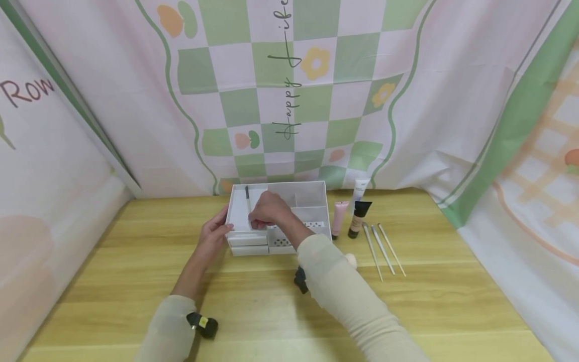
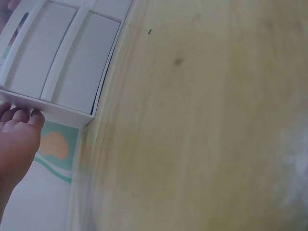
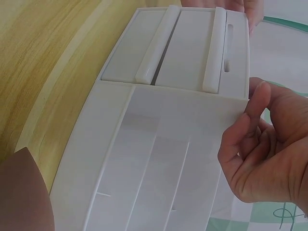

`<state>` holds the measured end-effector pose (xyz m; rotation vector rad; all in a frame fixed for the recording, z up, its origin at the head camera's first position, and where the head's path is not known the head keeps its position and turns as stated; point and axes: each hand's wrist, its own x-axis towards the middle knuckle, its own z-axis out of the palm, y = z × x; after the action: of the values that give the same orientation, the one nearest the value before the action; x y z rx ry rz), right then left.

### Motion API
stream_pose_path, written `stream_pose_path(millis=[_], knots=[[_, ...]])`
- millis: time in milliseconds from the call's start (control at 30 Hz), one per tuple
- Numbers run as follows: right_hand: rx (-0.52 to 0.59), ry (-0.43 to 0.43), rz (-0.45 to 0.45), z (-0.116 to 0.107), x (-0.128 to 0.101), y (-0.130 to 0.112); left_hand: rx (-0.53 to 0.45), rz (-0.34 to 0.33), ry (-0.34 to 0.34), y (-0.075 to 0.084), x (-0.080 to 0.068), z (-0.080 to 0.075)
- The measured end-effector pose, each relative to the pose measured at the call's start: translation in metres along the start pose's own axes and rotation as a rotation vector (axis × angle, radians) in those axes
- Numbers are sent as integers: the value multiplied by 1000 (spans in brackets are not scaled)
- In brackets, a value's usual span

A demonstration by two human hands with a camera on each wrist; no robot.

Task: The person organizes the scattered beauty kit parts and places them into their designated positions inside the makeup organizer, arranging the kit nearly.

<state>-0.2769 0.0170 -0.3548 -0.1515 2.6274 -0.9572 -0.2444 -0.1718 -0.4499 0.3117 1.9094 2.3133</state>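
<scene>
Grip: left hand (image 1: 211, 240) holds organizer (image 1: 312, 201) side; right hand (image 1: 268, 213) fingertips hidden inside, prob. pinching brush (image 1: 248, 200)

You have the organizer (image 1: 312, 193) at the back middle of the table (image 1: 113, 266), a pencil (image 1: 248, 200) lying in its left compartment. Just right of it stand three tubes (image 1: 359, 213), and right of those lie three slim tools (image 1: 383, 249). Both hands sit at its front left corner.
</scene>
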Motion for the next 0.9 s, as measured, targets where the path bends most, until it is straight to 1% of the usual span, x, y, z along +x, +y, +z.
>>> stream_pose_path(millis=[167,333,433,500,667,900], knots=[[-3,-19,-9,0,1,0,9,-5,1,0,0,-1],[22,-5,-30,-1,-1,2,10,3,-5,1,0,-1],[87,14,-50,0,-5,4,18,9,-10,0,0,-1],[152,21,-69,0,-7,7,22,10,-10,1,-1,-1],[277,24,-112,1,-11,15,20,2,7,0,-2,-1],[364,12,-129,-2,-15,23,18,-6,7,0,-1,-1]])
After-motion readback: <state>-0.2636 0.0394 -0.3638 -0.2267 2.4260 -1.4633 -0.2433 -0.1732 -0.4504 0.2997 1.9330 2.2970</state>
